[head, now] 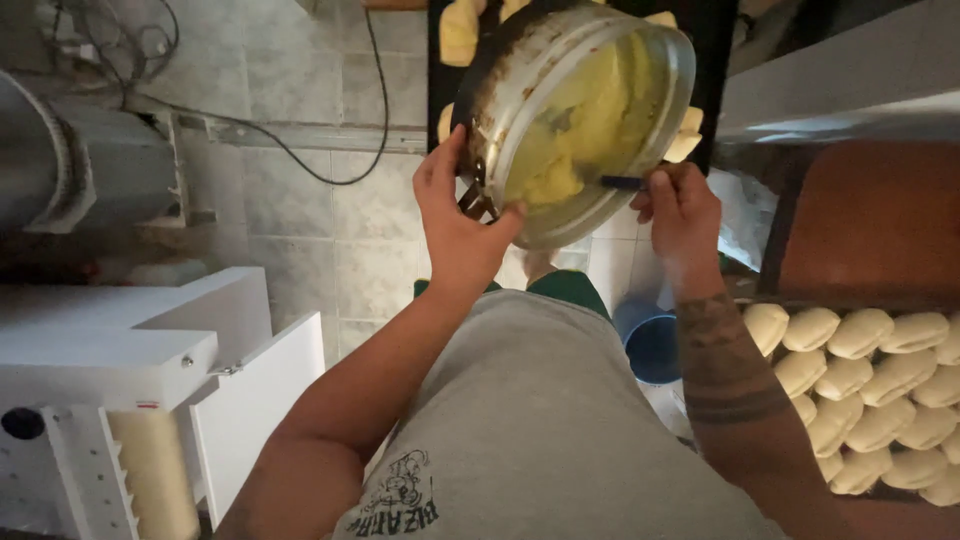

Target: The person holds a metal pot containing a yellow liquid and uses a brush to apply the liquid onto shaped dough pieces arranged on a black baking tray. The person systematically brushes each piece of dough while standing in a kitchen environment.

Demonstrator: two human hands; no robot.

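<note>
Head view: left hand point(462, 225) clamped on rim of tilted metal bowl point(575, 110), held just above tray point(712, 60); right hand point(680, 210) closed on blue scraper point(622, 183) inside lip. Scraping out soft yellow filling point(590, 120), probably; calls for steady tilt. Pale smooth buns point(860, 380) below right hand.

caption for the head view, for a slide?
Left hand tilts a metal bowl of yellow dough; right hand scrapes with a blue tool beside shaped dough pieces.
</note>
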